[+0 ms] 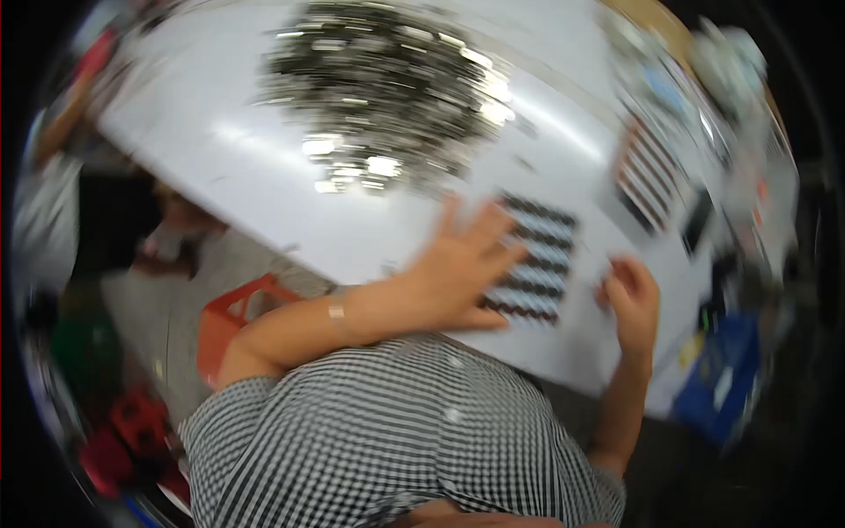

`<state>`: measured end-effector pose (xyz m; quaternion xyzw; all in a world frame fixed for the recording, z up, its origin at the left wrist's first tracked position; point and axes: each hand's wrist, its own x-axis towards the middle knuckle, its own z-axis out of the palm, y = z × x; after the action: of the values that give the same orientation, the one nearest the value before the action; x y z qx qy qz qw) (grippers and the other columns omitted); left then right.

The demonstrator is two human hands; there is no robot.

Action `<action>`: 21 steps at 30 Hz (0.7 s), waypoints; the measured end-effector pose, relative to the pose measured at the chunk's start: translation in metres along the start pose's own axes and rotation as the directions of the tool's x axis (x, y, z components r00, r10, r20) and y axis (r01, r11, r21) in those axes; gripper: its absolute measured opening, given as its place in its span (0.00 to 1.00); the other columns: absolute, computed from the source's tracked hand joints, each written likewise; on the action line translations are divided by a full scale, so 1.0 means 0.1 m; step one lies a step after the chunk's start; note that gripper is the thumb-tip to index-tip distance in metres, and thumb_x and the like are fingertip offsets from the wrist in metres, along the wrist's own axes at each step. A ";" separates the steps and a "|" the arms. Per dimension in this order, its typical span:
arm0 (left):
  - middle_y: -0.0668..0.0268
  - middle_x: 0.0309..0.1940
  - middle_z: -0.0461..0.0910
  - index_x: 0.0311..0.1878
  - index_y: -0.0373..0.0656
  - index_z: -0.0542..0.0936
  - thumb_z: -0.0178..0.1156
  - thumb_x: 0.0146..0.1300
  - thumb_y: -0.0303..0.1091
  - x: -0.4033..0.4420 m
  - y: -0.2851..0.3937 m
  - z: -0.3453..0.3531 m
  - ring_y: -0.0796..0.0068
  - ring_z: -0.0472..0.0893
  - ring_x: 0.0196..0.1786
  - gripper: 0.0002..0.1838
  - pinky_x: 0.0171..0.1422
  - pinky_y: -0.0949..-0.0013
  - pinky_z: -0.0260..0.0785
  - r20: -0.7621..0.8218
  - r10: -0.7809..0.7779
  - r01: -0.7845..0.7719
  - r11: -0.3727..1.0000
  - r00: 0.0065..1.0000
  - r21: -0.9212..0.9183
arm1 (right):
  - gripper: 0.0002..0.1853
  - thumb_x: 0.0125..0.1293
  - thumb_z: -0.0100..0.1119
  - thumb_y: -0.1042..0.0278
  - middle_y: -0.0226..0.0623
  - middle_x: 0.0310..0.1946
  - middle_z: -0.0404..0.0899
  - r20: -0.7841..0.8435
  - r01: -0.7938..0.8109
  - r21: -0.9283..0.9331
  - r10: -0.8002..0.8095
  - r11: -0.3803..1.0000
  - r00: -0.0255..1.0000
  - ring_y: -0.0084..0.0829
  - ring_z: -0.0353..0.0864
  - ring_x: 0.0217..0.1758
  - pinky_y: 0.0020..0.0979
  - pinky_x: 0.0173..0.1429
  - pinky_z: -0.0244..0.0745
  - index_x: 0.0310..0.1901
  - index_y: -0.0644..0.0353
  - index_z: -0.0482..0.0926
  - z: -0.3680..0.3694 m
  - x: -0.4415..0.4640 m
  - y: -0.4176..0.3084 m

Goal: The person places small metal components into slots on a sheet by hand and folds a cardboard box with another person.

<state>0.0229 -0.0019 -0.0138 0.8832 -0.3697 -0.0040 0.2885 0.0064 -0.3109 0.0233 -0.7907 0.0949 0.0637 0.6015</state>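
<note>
A white tabletop (238, 189) is seen from above, much of the view blurred by motion. A striped sheet (549, 264), its dark scalloped rows alternating with pale blue bands, is laid on the table near the edge closest to the body. The left hand (462, 275) is held palm down at the sheet's left side, fingers spread wide, their tips overlapping the rows; nothing is seen gripped in it, and whether the sheet is pressed or only hovered over cannot be told. The right hand (632, 299) is held to the right of the sheet, apart from it, fingers curled inward and narrow; whether anything small is pinched there cannot be told through the blur. Beyond the left hand, a broad heap of shiny metallic pieces (378, 92) is spread on the table. Farther right, a second striped block (650, 174), brownish and pale, is set down, with a black object (698, 222) beside it. Plastic bags (729, 66) are gathered at the far right corner; a blue bag (723, 378) is seen at the right edge. At left, an orange stool (211, 339) is placed beside the table, and another person's white-clothed side (51, 220) is partly seen.
</note>
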 end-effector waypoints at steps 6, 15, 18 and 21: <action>0.40 0.73 0.63 0.72 0.42 0.72 0.69 0.51 0.68 0.07 0.04 -0.07 0.35 0.58 0.78 0.51 0.78 0.27 0.37 0.042 0.024 -0.029 0.991 0.999 0.134 | 0.16 0.70 0.57 0.76 0.36 0.37 0.82 0.007 -0.211 0.039 0.211 0.977 0.977 0.22 0.84 0.35 0.23 0.38 0.79 0.57 0.69 0.77 -0.04 0.02 -0.05; 0.41 0.74 0.62 0.72 0.41 0.72 0.69 0.51 0.68 0.10 0.07 -0.07 0.37 0.57 0.79 0.51 0.80 0.29 0.35 0.057 0.012 -0.021 0.988 0.998 0.155 | 0.14 0.74 0.54 0.72 0.36 0.39 0.84 -0.034 -0.172 -0.099 0.170 0.980 0.985 0.20 0.85 0.35 0.22 0.36 0.80 0.56 0.69 0.80 -0.11 0.06 -0.02; 0.41 0.74 0.62 0.72 0.41 0.72 0.68 0.51 0.69 0.09 0.05 -0.06 0.37 0.57 0.79 0.51 0.80 0.29 0.35 0.053 0.018 -0.026 0.987 0.998 0.157 | 0.13 0.75 0.53 0.72 0.36 0.40 0.85 -0.082 -0.149 -0.162 0.137 0.976 0.987 0.20 0.84 0.35 0.22 0.36 0.80 0.55 0.67 0.82 -0.09 0.06 -0.03; 0.41 0.74 0.63 0.72 0.41 0.72 0.68 0.51 0.69 0.09 0.05 -0.06 0.37 0.57 0.79 0.51 0.80 0.29 0.35 0.054 0.017 -0.025 0.987 0.998 0.158 | 0.13 0.75 0.55 0.72 0.35 0.39 0.85 -0.133 -0.152 -0.245 0.122 0.958 0.984 0.19 0.82 0.33 0.22 0.37 0.79 0.54 0.66 0.83 -0.08 0.06 -0.09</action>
<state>0.0272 -0.0074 -0.0045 0.8989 -0.3856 0.0055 0.2078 0.0137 -0.3165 0.0322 -0.8550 0.1754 0.0706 0.4829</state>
